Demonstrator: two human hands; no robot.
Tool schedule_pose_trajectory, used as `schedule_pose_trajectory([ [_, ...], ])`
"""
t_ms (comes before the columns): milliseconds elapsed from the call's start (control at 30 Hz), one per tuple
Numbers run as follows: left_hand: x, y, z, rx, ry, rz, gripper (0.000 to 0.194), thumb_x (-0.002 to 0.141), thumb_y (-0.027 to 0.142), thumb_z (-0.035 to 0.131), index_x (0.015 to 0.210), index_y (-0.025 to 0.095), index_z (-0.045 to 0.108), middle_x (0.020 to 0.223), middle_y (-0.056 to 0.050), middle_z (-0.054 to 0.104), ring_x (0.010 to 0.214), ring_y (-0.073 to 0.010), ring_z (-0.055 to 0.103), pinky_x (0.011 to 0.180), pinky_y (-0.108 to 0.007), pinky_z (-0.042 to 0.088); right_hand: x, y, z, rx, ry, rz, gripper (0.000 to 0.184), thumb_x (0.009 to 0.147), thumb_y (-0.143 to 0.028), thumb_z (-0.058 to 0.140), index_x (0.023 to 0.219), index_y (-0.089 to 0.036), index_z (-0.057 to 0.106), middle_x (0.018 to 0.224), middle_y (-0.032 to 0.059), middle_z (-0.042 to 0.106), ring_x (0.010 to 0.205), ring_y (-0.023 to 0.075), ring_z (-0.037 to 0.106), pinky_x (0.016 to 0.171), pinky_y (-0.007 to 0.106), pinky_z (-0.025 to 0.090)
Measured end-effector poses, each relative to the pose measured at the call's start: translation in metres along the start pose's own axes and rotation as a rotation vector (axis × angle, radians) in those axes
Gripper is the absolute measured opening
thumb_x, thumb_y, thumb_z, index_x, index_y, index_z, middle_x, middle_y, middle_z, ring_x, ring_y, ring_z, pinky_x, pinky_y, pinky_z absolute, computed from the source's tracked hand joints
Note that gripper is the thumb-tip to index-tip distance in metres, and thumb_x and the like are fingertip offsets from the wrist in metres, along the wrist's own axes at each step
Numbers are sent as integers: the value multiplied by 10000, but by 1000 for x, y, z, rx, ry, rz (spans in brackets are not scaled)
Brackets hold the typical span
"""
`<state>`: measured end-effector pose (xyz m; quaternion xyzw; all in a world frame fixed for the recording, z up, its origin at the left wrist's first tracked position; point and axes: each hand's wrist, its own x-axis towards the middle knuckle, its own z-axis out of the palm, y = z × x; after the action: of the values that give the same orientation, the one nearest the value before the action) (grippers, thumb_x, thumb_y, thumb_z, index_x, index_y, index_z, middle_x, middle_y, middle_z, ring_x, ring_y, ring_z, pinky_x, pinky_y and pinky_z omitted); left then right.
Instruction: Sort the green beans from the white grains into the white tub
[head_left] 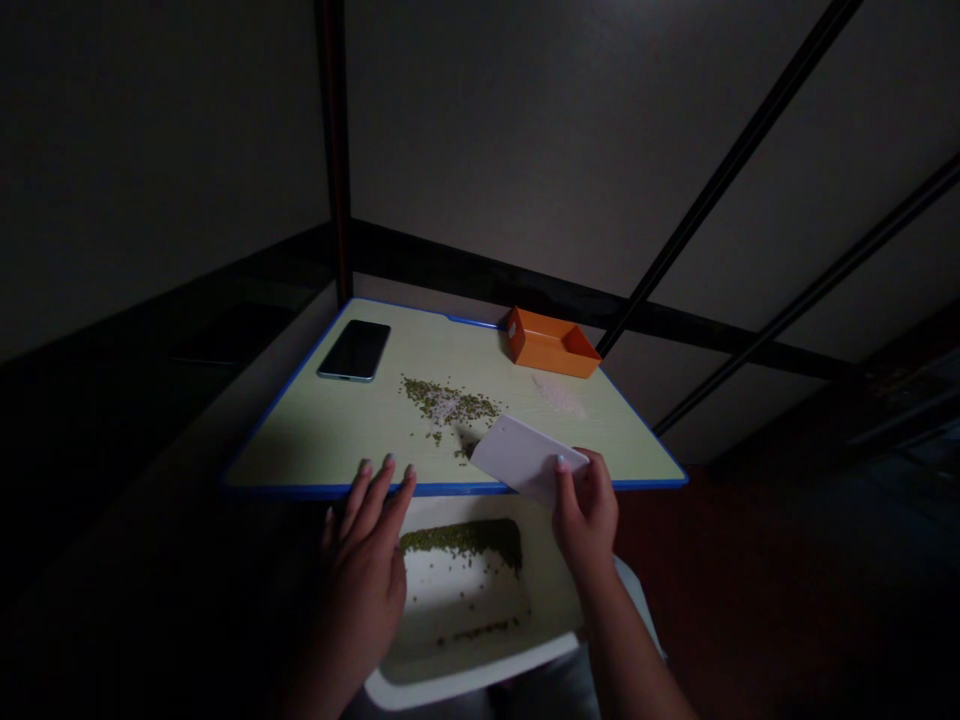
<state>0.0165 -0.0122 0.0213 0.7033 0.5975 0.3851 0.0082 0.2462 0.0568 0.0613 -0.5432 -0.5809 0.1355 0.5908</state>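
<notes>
My right hand (587, 505) grips a flat white scraper (517, 455) by its right end, tilted over the front of the board. Just beyond the scraper, green beans (450, 403) lie scattered on the pale tabletop (420, 345), with white grains mixed among them. My left hand (373, 545) has its fingers spread, the tips resting at the blue front edge and nothing held. Below that edge sits a white tub (480, 658), with a heap of green beans (472, 537) along its far side and a few loose ones on its floor.
An orange open box (551, 345) stands at the back right corner of the tabletop. Before it lies a small patch of white grains (559, 396). A dark-screened phone (355, 350) rests at the back left. Dark-framed wall panels (495, 130) rise behind.
</notes>
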Motion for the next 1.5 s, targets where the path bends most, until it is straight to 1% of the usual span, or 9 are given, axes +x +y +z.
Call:
schedule_pose_trajectory([
  [233,0,1,1,4,-3,-4,742,858,-18,322,1530,295,271,1546,-101,385,1474,-286,205,1085,-622,304,-2,-5,-1,3,47,-74,231,879,-427,560,893,-197,549,734,2,589,656,151,545,597,260,433],
  [400,0,0,0,-12,-13,-13,698,853,-11,336,1495,264,353,1551,-98,378,1478,-276,193,1106,-598,288,-3,-3,-2,10,25,-71,206,885,-400,565,872,-195,548,708,-9,575,636,143,535,586,250,424],
  [500,0,0,1,-11,-11,-9,697,851,-11,335,1495,256,349,1552,-98,375,1481,-274,183,1104,-600,290,-1,-4,-1,2,15,-56,217,881,-411,569,865,-196,546,694,-15,564,615,138,516,562,246,408],
  [600,0,1,0,-3,-3,-11,698,862,-4,328,1505,268,335,1547,-95,383,1479,-276,189,1101,-605,289,1,-4,0,-15,-7,-61,233,876,-426,569,854,-195,547,683,-19,555,594,132,493,541,242,390],
  [833,1,2,-1,-27,-23,-54,732,840,7,363,1508,306,355,1543,-81,396,1467,-300,224,1102,-612,286,-2,-3,0,-36,0,-118,201,890,-392,554,887,-191,568,699,-6,585,616,137,531,571,247,429],
  [967,3,3,-4,-50,-46,-71,770,819,6,394,1515,332,340,1546,-65,394,1464,-307,228,1111,-608,278,-2,-3,0,-50,-40,-128,177,900,-366,550,903,-191,574,711,-7,594,618,133,540,574,243,433],
  [1267,4,5,-7,-44,-55,-70,784,812,-7,392,1516,334,337,1547,-59,393,1465,-299,228,1124,-598,267,1,-3,1,-20,-125,-143,160,902,-351,536,911,-199,584,754,4,620,648,139,556,589,243,443],
  [1400,4,5,-5,-30,-39,-53,759,817,-9,375,1508,303,356,1551,-74,385,1469,-297,217,1107,-604,290,1,-3,1,16,-154,-159,157,904,-342,539,933,-201,602,824,28,660,708,152,600,628,254,476],
  [1500,4,5,-4,-37,-35,-67,773,811,-8,385,1513,316,345,1546,-71,394,1465,-297,231,1114,-605,275,0,-4,0,34,-181,-164,164,904,-346,534,917,-203,614,836,41,676,744,167,626,653,268,499],
])
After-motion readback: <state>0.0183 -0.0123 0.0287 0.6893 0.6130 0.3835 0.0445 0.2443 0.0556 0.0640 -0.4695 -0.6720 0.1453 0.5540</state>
